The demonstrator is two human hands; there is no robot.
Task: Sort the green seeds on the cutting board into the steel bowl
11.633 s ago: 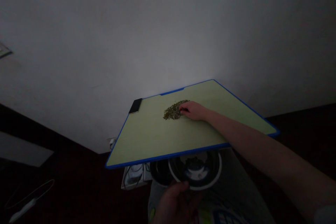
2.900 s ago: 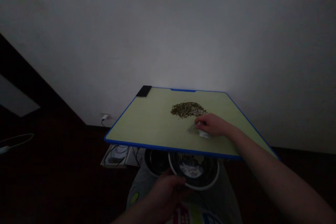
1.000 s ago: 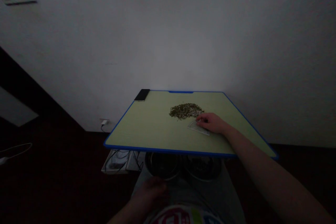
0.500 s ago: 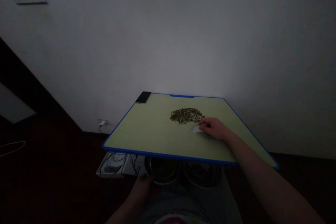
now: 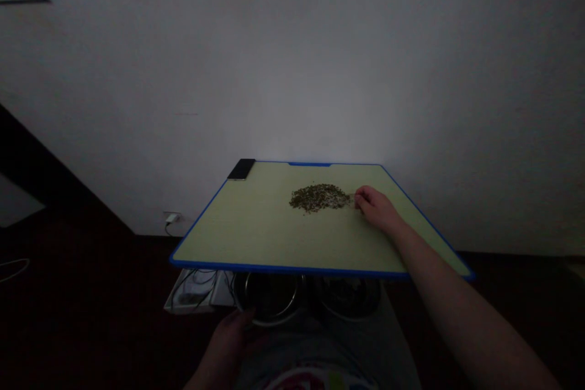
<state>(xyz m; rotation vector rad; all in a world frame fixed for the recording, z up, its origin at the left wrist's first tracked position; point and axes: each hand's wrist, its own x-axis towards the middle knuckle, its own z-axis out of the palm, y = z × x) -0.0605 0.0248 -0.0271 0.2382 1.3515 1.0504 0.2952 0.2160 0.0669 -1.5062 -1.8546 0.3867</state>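
Right hand (image 5: 375, 209), fingers pinched narrow, at the seed pile (image 5: 320, 197) just left on the counter (image 5: 256, 237); pile largely unsorted. Left hand (image 5: 228, 347) loosely open, touching the steel bowl (image 5: 269, 295).

bowls (image 5: 269, 295): far halves hidden under board (image 5: 256, 237) | right hand (image 5: 375, 208): grip unclear

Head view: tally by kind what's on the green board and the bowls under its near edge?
Seed pile: 1
Black phone: 1
Hand on green board, right hand: 1
Metal bowls below: 2, left bowl, right bowl
Total: 5
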